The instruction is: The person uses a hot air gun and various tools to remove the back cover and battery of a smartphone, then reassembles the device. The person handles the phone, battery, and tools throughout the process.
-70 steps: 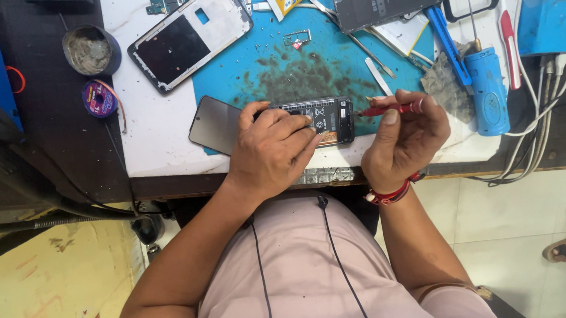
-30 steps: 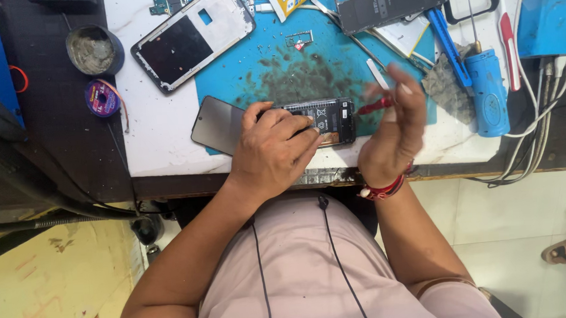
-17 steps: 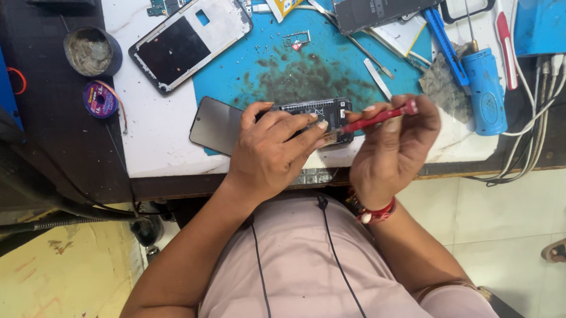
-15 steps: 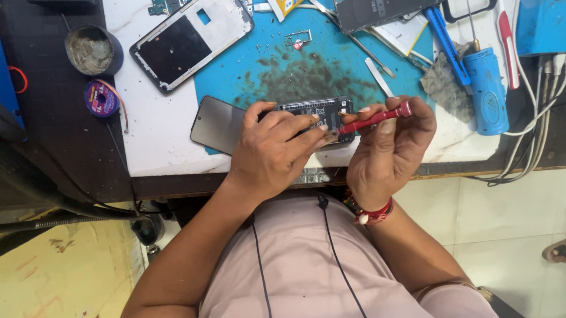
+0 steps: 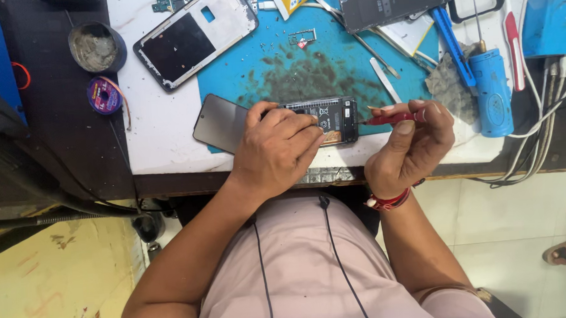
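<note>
An opened dark phone point(image 5: 336, 117) lies across the near edge of the blue work mat point(image 5: 291, 74), its black battery side up and one end point(image 5: 219, 120) sticking out to the left. My left hand point(image 5: 276, 149) presses down on its middle and holds it. My right hand point(image 5: 408, 149) pinches a thin red-handled screwdriver point(image 5: 390, 117), whose tip points left at the phone's right end. Fingers hide most of the phone's middle.
A white phone frame point(image 5: 193, 38) lies at the back left. A round tin point(image 5: 96, 47) and a purple solder spool point(image 5: 105, 96) sit on the dark shelf. A blue cylindrical tool point(image 5: 492, 90), tweezers point(image 5: 386, 89), white cables point(image 5: 551, 93) and a dark back cover point(image 5: 394, 1) crowd the right.
My right hand swung the red screwdriver from raised to level, then brought its tip left to the phone's right end. My left hand stayed on the phone.
</note>
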Motion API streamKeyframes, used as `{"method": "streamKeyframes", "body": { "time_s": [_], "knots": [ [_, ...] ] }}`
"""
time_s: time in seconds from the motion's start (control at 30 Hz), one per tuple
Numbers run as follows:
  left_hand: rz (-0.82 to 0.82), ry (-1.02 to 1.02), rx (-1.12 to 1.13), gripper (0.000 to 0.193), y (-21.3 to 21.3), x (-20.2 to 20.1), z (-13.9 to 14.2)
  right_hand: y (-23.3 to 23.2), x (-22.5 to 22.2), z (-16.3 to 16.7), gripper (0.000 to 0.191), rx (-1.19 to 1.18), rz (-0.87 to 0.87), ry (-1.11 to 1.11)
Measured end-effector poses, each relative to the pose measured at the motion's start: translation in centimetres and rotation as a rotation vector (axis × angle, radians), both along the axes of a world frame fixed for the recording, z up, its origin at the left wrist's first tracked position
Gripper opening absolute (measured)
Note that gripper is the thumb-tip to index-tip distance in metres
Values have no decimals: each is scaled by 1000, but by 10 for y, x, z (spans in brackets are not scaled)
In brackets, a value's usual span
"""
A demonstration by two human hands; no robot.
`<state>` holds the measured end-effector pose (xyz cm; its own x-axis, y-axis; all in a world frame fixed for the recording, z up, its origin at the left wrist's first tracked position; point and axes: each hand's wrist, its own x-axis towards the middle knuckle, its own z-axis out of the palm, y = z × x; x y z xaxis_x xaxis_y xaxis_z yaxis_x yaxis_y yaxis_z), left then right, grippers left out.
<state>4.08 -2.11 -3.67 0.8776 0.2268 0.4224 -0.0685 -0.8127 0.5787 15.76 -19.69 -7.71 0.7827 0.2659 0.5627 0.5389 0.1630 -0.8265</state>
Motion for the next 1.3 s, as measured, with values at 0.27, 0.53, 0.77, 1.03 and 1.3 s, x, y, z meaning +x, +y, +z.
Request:
{"method": "streamKeyframes", "body": {
  "time_s": [0.27, 0.53, 0.77, 1.03, 1.3],
  "knots": [
    [-1, -1, 13, 10, 0, 1, 0, 2, 0, 6, 31, -62, -24, -62],
    [-1, -8, 1, 11, 1, 1, 1, 8, 3, 19, 23, -182, 50, -269],
    [237, 94, 98, 15, 37, 11, 1, 5, 5, 11, 27, -200, 82, -154],
    [149, 169, 129, 61, 37, 6, 14, 12, 7, 7, 27, -78, 112, -161],
    [-54, 244, 105, 81, 17, 4, 5, 18, 1, 21, 28, -170, 76, -178]
  ]
}}
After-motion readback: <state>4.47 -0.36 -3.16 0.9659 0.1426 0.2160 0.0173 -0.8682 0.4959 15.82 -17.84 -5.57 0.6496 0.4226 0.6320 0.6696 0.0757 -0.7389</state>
